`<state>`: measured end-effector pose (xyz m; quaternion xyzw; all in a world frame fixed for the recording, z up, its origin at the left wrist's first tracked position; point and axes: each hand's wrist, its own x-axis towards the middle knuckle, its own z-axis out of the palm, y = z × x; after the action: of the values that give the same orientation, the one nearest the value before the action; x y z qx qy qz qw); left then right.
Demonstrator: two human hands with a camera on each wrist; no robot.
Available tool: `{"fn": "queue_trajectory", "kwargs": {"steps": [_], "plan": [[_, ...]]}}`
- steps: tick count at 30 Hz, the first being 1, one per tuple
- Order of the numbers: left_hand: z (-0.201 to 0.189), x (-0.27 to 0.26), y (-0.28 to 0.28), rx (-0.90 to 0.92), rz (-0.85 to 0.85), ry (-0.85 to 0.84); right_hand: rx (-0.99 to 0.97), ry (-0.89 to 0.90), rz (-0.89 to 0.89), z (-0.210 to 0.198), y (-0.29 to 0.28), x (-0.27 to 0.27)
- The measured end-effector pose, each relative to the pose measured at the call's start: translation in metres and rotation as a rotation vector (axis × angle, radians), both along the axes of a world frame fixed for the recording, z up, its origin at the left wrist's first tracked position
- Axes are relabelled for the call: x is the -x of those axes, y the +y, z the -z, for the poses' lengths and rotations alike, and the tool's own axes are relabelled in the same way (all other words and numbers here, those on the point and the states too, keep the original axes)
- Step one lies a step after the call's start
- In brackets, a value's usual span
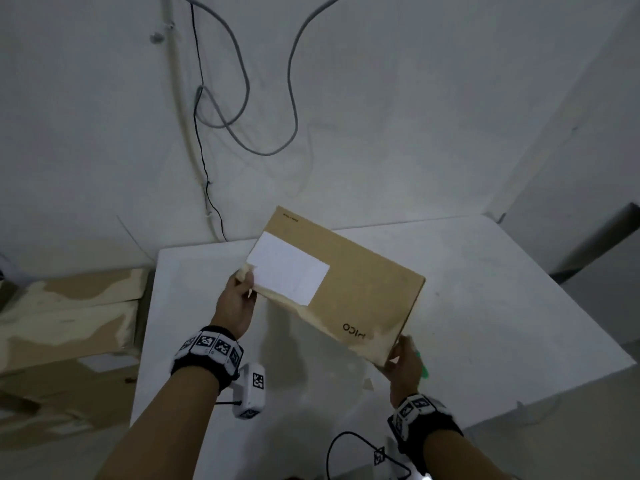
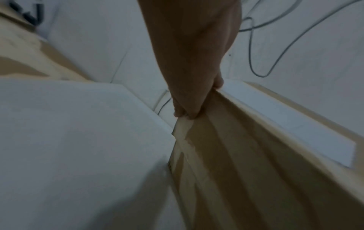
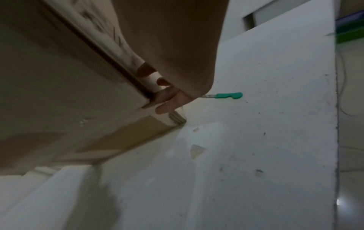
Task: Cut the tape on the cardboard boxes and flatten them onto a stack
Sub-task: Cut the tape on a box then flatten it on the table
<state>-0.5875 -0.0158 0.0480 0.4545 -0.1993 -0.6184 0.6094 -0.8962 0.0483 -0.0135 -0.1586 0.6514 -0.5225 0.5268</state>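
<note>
Cardboard box (image 1: 349,289) held tilted by left hand (image 1: 237,303) and right hand (image 1: 403,365).

My feeds are dim and grey-toned. Head view bends lines at its edges; a soft shadow falls on the table (image 1: 485,306). Both wrist views are blurred and grainy, especially the lower corners.

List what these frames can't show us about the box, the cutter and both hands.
- Cardboard box: underside and any tape there face away in the head view; both wrist views blurred.
- Green cutter: blade hidden behind the right hand; whether it lies on the table or is held, unclear.
- Left hand: fingers under the box unseen.
- Box print: partly unreadable.
</note>
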Motion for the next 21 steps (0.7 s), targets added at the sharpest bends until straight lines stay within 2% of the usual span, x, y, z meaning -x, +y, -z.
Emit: {"fn": "queue_trajectory", "kwargs": {"steps": [2, 3, 5, 8, 11, 13, 16, 18, 21], "plan": [[0.005, 0.003, 0.007, -0.05, -0.075, -0.087, -0.05, 0.097, -0.164, 0.009, 0.008, 0.006], [0.008, 0.004, 0.01, -0.1, -0.109, -0.159, -0.026, 0.201, -0.258, 0.01, 0.015, 0.008], [0.014, 0.008, 0.012, -0.234, -0.185, -0.289, -0.056, 0.219, -0.351, 0.004, 0.021, 0.016], [0.015, 0.018, 0.019, -0.404, -0.291, -0.398, -0.053, 0.394, -0.555, 0.015, 0.019, 0.041], [0.015, 0.035, 0.032, -0.397, -0.317, -0.368, -0.017, 0.747, -0.609, 0.033, 0.013, 0.072], [0.017, 0.046, 0.043, -0.384, -0.308, -0.41, -0.139, 0.901, -0.633, 0.043, 0.01, 0.092], [0.015, 0.057, 0.054, -0.305, -0.273, -0.458, -0.232, 0.98, -0.698, 0.057, 0.007, 0.113], [0.013, 0.064, 0.059, -0.251, -0.269, -0.457, -0.273, 0.94, -0.713, 0.064, 0.005, 0.118], [0.006, 0.074, 0.062, -0.29, -0.292, -0.482, -0.262, 0.966, -0.751, 0.06, 0.008, 0.121]]}}
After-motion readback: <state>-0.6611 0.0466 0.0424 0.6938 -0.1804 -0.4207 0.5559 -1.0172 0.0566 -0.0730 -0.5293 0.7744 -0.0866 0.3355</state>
